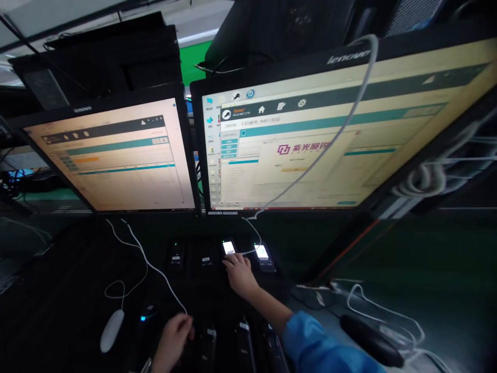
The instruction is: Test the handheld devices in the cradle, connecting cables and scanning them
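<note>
My left hand (173,338) is closed in a pinch around the end of a white cable (165,277), low in the view and left of a dark phone (208,344). Farther forward, my right hand (241,274) bends its fingers over the lower part of a small phone with a lit screen (229,247). A second white cable (254,249) runs down from the monitor to these fingers, which appear closed on its end; the plug is hidden. Beside it lies another lit keypad phone (262,252). Two dark phones, one here (205,259), lie to the left.
Two monitors, left (128,160) and right (310,150), stand behind the phones. A white mouse (112,331) and a blue-lit device (147,312) are at left. Several dark phones (244,344) lie near me. A black elongated object (370,339) and loose white cables are at right.
</note>
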The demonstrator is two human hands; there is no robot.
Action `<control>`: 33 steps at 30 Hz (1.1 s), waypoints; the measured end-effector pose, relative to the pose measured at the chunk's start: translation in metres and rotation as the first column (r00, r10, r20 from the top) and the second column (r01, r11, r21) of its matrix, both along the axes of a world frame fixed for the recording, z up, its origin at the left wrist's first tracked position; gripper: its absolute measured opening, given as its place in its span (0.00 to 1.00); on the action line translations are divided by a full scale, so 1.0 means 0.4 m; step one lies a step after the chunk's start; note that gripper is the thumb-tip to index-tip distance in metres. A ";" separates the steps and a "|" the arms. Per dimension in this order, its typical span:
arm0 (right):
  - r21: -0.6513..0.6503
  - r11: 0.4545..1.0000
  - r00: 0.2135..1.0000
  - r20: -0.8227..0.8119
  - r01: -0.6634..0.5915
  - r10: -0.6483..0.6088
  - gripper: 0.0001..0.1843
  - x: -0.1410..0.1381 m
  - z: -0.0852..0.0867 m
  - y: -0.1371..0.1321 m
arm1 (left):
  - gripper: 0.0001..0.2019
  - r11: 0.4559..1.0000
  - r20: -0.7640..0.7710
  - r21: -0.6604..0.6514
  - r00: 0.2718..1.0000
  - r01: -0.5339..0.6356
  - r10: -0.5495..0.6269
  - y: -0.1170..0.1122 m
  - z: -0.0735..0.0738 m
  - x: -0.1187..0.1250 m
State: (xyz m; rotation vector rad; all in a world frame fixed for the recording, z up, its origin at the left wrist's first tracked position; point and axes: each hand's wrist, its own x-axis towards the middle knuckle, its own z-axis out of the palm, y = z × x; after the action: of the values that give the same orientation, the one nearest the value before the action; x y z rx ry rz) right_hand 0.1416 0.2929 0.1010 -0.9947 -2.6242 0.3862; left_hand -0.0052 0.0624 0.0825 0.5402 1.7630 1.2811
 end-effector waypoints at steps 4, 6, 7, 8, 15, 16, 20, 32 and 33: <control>0.008 0.999 0.998 0.041 -0.041 0.041 0.17 -0.066 0.010 0.006 | 0.15 0.977 -0.059 0.207 0.997 -0.044 0.057 0.227 0.073 0.002; 0.001 0.999 0.997 0.059 -0.042 0.042 0.17 -0.087 0.008 -0.002 | 0.18 0.988 -0.125 0.140 0.989 -0.065 0.082 0.326 0.086 -0.013; -0.003 0.999 0.997 0.066 -0.042 0.042 0.17 -0.092 0.005 -0.008 | 0.20 0.992 -0.153 0.105 0.985 -0.068 0.084 0.364 0.085 -0.023; -0.007 0.999 0.997 0.071 -0.042 0.042 0.19 -0.092 0.002 -0.013 | 0.22 0.995 -0.187 0.069 0.979 -0.068 0.080 0.394 0.080 -0.032; 0.001 0.988 0.985 0.086 0.153 -0.152 0.27 0.013 -0.008 0.050 | 0.37 1.000 -0.448 -0.020 0.894 0.010 -0.018 0.428 0.034 -0.013; 0.003 0.983 0.979 0.094 0.183 -0.182 0.27 0.031 -0.006 0.072 | 0.37 0.999 -0.499 -0.038 0.865 0.039 -0.052 0.424 0.030 -0.003; -0.001 0.985 0.976 0.137 0.171 -0.169 0.20 0.066 0.006 0.140 | 0.32 0.987 -0.624 -0.129 0.765 0.099 -0.158 0.421 0.019 0.022; -0.118 0.993 0.963 0.264 -0.013 0.044 0.11 0.047 0.074 0.137 | 0.21 0.997 -0.412 -0.024 0.908 0.073 -0.077 0.462 0.075 0.113; -0.130 0.991 0.963 0.265 -0.015 0.050 0.11 0.057 0.082 0.131 | 0.18 0.997 -0.305 -0.023 0.949 0.077 -0.080 0.473 0.078 0.116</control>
State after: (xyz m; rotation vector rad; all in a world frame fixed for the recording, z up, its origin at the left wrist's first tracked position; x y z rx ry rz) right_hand 0.1644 0.3453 0.1338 -1.1153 -2.8917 0.4600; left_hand 0.0413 0.2516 0.1136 0.8319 1.9770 1.1795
